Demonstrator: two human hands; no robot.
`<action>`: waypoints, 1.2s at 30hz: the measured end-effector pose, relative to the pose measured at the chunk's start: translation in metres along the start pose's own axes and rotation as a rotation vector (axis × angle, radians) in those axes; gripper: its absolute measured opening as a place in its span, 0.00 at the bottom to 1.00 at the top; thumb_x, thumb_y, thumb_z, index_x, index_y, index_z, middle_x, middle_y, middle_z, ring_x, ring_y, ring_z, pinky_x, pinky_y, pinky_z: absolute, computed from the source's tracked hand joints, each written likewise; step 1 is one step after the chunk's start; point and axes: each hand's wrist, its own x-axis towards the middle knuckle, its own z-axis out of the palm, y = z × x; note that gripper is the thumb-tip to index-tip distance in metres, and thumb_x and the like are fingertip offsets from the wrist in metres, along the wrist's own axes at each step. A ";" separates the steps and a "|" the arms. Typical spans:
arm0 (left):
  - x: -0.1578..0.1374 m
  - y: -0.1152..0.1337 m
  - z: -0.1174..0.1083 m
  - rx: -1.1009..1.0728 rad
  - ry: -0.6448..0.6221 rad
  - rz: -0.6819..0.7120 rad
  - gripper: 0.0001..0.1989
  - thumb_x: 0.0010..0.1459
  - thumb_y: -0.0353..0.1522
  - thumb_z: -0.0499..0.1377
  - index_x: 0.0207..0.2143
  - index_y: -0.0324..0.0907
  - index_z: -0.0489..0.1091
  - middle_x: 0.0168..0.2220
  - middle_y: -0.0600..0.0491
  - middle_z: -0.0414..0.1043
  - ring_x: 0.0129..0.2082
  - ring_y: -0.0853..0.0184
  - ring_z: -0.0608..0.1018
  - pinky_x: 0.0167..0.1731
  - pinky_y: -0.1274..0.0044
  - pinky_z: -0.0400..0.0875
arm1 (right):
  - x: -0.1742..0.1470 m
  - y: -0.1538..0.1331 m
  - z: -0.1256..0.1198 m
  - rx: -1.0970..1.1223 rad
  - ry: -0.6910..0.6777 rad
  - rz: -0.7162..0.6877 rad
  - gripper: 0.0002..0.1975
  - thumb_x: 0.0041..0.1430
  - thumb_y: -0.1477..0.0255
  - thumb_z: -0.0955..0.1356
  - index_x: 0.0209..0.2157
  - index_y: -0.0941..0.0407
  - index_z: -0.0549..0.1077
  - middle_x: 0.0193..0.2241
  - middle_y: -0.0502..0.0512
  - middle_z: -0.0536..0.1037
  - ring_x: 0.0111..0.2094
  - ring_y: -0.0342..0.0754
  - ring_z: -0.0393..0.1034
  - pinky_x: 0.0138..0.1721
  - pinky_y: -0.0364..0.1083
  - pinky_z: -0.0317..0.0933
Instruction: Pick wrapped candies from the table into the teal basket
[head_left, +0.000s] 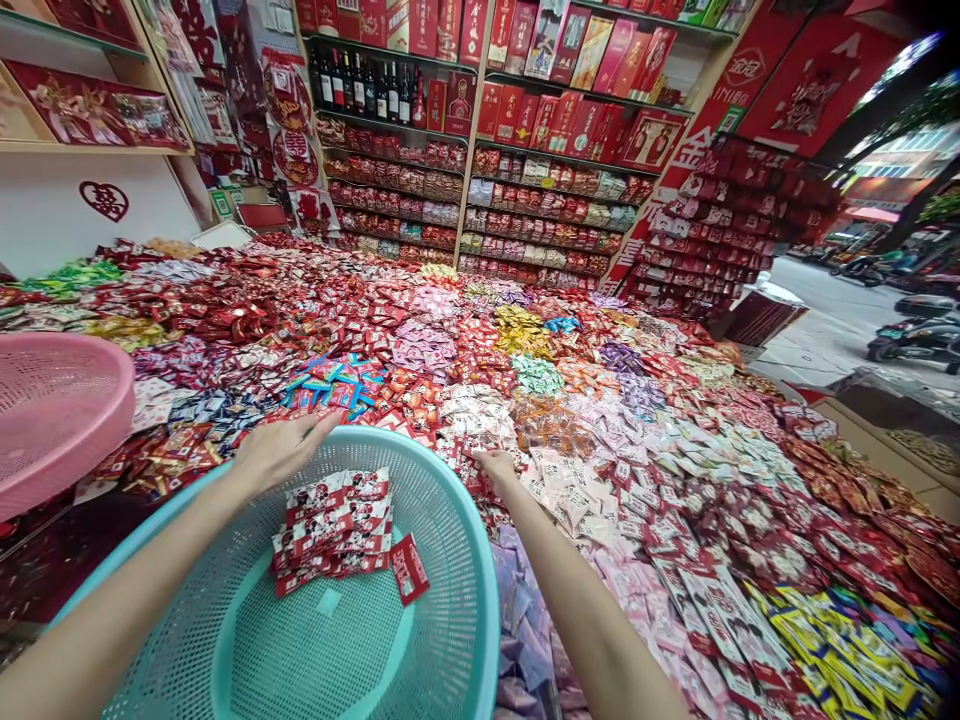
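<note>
A turquoise plastic basket stands in front of me. Inside it lies a heap of red-and-white candy packets, with a single red packet off to the right. My left hand is over the basket's far left rim, its fingers stretched forward and holding nothing I can see. Past the right rim, my right hand reaches down onto small red-and-white packets. Its fingers are curled and partly hidden. Beyond it is a pile of cream packets.
A pink basket stands at the left. Wrapped candies in many colours cover the wide display, with blue packets ahead and yellow ones near right. Shelves with boxes and bottles rise behind. A street with scooters lies right.
</note>
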 end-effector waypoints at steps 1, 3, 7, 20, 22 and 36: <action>-0.001 0.001 0.000 0.004 0.001 -0.008 0.45 0.54 0.59 0.30 0.56 0.47 0.69 0.51 0.39 0.74 0.51 0.39 0.73 0.47 0.57 0.64 | -0.001 0.000 0.000 0.012 -0.015 0.007 0.14 0.48 0.75 0.71 0.18 0.54 0.61 0.13 0.46 0.66 0.12 0.37 0.50 0.14 0.39 0.43; -0.002 0.004 -0.002 0.012 0.000 -0.017 0.46 0.54 0.60 0.30 0.54 0.45 0.70 0.49 0.38 0.75 0.50 0.39 0.73 0.47 0.56 0.64 | -0.004 -0.001 -0.002 0.027 -0.039 0.010 0.12 0.48 0.76 0.69 0.19 0.55 0.62 0.14 0.46 0.67 0.12 0.36 0.50 0.14 0.39 0.43; -0.004 0.008 -0.004 0.026 -0.009 -0.020 0.46 0.53 0.60 0.29 0.49 0.44 0.73 0.45 0.38 0.76 0.48 0.40 0.75 0.46 0.57 0.65 | -0.016 -0.002 -0.017 0.057 -0.075 -0.061 0.08 0.48 0.74 0.67 0.20 0.56 0.63 0.18 0.48 0.70 0.17 0.39 0.59 0.18 0.39 0.52; 0.001 0.021 -0.003 0.015 0.001 0.001 0.46 0.54 0.59 0.30 0.52 0.43 0.72 0.46 0.37 0.76 0.48 0.41 0.75 0.46 0.58 0.64 | -0.100 -0.039 -0.077 0.134 -0.269 -0.410 0.15 0.43 0.61 0.74 0.22 0.56 0.69 0.22 0.49 0.73 0.26 0.43 0.66 0.31 0.43 0.59; 0.001 0.022 -0.003 0.008 0.002 0.006 0.46 0.54 0.59 0.30 0.52 0.43 0.72 0.46 0.38 0.76 0.48 0.42 0.74 0.46 0.59 0.64 | -0.109 -0.045 -0.079 0.156 -0.286 -0.415 0.16 0.42 0.60 0.75 0.23 0.56 0.69 0.22 0.48 0.74 0.25 0.42 0.67 0.31 0.43 0.60; 0.001 0.041 -0.008 0.027 0.001 0.084 0.43 0.54 0.60 0.30 0.42 0.45 0.74 0.37 0.41 0.77 0.41 0.44 0.77 0.39 0.63 0.65 | -0.134 -0.081 0.018 -0.218 -0.550 -0.459 0.08 0.54 0.80 0.65 0.25 0.55 0.63 0.11 0.42 0.68 0.15 0.41 0.68 0.18 0.36 0.53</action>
